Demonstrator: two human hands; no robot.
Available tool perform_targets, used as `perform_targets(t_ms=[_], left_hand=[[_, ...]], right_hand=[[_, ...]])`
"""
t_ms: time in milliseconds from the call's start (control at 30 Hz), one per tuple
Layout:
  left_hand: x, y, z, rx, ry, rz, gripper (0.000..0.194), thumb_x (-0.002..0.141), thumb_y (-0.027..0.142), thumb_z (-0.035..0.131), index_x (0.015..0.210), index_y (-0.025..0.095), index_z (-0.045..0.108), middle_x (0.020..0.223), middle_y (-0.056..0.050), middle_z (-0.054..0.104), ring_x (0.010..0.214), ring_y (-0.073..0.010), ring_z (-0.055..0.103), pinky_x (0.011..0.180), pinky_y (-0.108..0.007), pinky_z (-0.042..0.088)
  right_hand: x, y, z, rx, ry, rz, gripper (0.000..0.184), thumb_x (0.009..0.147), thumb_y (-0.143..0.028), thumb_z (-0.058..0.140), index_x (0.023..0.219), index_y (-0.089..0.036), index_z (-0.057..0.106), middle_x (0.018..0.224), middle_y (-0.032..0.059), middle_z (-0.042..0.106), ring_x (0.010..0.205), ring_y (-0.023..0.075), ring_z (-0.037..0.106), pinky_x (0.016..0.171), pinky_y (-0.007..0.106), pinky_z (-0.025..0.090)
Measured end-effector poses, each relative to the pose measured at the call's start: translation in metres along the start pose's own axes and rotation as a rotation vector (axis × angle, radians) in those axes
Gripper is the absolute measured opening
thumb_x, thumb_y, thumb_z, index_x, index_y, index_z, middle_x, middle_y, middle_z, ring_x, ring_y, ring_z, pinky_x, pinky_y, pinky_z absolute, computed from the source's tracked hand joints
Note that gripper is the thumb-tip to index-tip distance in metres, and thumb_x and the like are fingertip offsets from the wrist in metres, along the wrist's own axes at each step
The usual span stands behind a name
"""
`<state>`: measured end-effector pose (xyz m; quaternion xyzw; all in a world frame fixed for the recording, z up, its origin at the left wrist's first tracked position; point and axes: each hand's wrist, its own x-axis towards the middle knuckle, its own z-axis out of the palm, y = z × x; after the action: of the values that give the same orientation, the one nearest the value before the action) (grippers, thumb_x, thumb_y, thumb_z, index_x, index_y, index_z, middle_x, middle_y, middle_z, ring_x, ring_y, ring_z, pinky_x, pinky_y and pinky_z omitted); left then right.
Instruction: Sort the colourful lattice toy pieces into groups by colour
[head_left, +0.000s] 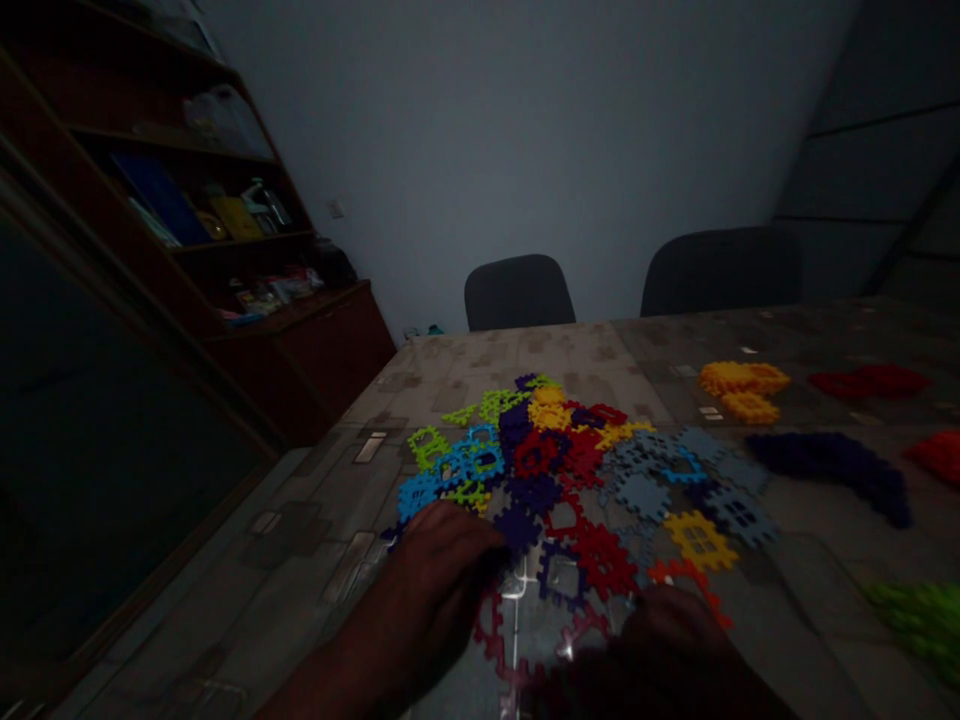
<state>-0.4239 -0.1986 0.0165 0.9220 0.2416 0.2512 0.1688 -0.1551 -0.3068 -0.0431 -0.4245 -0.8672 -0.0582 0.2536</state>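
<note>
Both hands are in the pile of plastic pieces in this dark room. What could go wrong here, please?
1. The room is dim, so the dark purple pieces may be misjudged.
2. The left hand and right hand cover nearby pieces and could drag them along.

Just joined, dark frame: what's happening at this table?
A person has both hands on a mixed pile of toothed plastic tiles on the table. The left hand rests on the pile's near-left edge, the right hand on its near-right. Single-colour heaps sit to the right: yellow, red, purple, green.
</note>
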Motion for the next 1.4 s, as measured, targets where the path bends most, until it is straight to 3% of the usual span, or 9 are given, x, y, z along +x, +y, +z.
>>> perform_targets(t_ms=[233, 367, 533, 800, 1067, 1133, 1200, 1300, 1400], left_hand=[[-0.002, 0.014, 0.004, -0.039, -0.112, -0.019, 0.016, 0.104, 0.018, 0.047, 0.111, 0.020, 0.060, 0.100, -0.005, 0.068, 0.091, -0.0210, 0.058, 0.085, -0.036, 0.040], [-0.007, 0.023, 0.032, 0.042, -0.026, 0.109, 0.031, 0.104, 0.041, 0.050, 0.124, 0.018, 0.055, 0.106, -0.007, 0.068, 0.091, -0.0234, 0.058, 0.080, -0.036, 0.039], [-0.008, 0.028, 0.072, 0.260, -0.051, 0.121, 0.027, 0.099, 0.035, 0.067, 0.121, 0.023, 0.058, 0.098, 0.000, 0.070, 0.083, -0.0186, 0.059, 0.079, -0.033, 0.036], [-0.009, 0.020, 0.101, 0.316, 0.113, 0.127, 0.038, 0.089, 0.048, 0.075, 0.117, 0.026, 0.060, 0.085, 0.005, 0.069, 0.077, -0.0185, 0.058, 0.082, -0.036, 0.035], [0.003, 0.030, 0.111, 0.421, 0.247, 0.186, 0.027, 0.087, 0.042, 0.074, 0.105, 0.025, 0.063, 0.070, 0.004, 0.063, 0.065, -0.0179, 0.054, 0.071, -0.035, 0.037], [0.005, 0.030, 0.115, 0.373, 0.180, 0.203, 0.018, 0.093, 0.039, 0.069, 0.104, 0.026, 0.063, 0.070, 0.004, 0.063, 0.065, -0.0172, 0.056, 0.073, -0.034, 0.039], [0.005, 0.028, 0.114, 0.240, 0.009, 0.231, 0.010, 0.099, 0.034, 0.063, 0.106, 0.028, 0.063, 0.073, 0.005, 0.065, 0.069, -0.0154, 0.060, 0.082, -0.032, 0.043], [0.005, 0.024, 0.103, 0.033, -0.217, 0.241, 0.013, 0.104, 0.038, 0.056, 0.113, 0.032, 0.064, 0.085, 0.005, 0.070, 0.080, -0.0140, 0.066, 0.099, -0.031, 0.044], [0.007, 0.020, 0.080, -0.109, -0.256, 0.248, 0.026, 0.104, 0.042, 0.053, 0.128, 0.033, 0.058, 0.107, 0.001, 0.072, 0.096, -0.0162, 0.068, 0.102, -0.031, 0.046]], right_hand=[[-0.012, 0.027, -0.011, 0.001, 0.035, 0.142, 0.027, 0.078, -0.015, 0.062, 0.098, -0.033, 0.062, 0.078, -0.0074, 0.066, 0.073, 0.0158, 0.060, 0.083, 0.032, 0.037], [-0.015, 0.025, -0.007, 0.002, 0.031, 0.185, 0.028, 0.076, -0.014, 0.062, 0.099, -0.031, 0.063, 0.084, -0.0051, 0.066, 0.079, 0.0172, 0.059, 0.086, 0.032, 0.033], [-0.013, 0.030, -0.007, -0.029, 0.014, 0.169, 0.027, 0.072, -0.009, 0.065, 0.090, -0.029, 0.060, 0.082, -0.0054, 0.064, 0.078, 0.0170, 0.056, 0.084, 0.031, 0.032], [-0.014, 0.036, -0.011, -0.159, -0.039, 0.105, 0.027, 0.083, -0.002, 0.055, 0.091, -0.028, 0.059, 0.085, -0.0046, 0.066, 0.077, 0.0157, 0.058, 0.083, 0.033, 0.033], [-0.014, 0.047, -0.022, -0.052, -0.052, 0.139, 0.038, 0.072, -0.009, 0.063, 0.104, -0.030, 0.060, 0.092, -0.0034, 0.071, 0.085, 0.0180, 0.064, 0.088, 0.037, 0.036], [-0.016, 0.054, -0.022, -0.071, -0.057, 0.075, 0.036, 0.075, -0.009, 0.062, 0.105, -0.030, 0.059, 0.090, -0.0040, 0.071, 0.081, 0.0171, 0.065, 0.084, 0.036, 0.037], [-0.016, 0.058, -0.022, -0.067, -0.053, 0.039, 0.029, 0.080, -0.011, 0.060, 0.103, -0.030, 0.058, 0.084, -0.0043, 0.070, 0.075, 0.0166, 0.064, 0.078, 0.034, 0.038], [-0.014, 0.056, -0.021, -0.045, 0.010, 0.124, 0.022, 0.088, -0.013, 0.053, 0.103, -0.028, 0.056, 0.085, -0.0011, 0.069, 0.076, 0.0180, 0.062, 0.076, 0.035, 0.039], [-0.008, 0.051, -0.020, -0.024, 0.045, 0.156, 0.029, 0.090, -0.013, 0.049, 0.116, -0.025, 0.055, 0.100, 0.0032, 0.071, 0.088, 0.0191, 0.064, 0.080, 0.036, 0.041]])
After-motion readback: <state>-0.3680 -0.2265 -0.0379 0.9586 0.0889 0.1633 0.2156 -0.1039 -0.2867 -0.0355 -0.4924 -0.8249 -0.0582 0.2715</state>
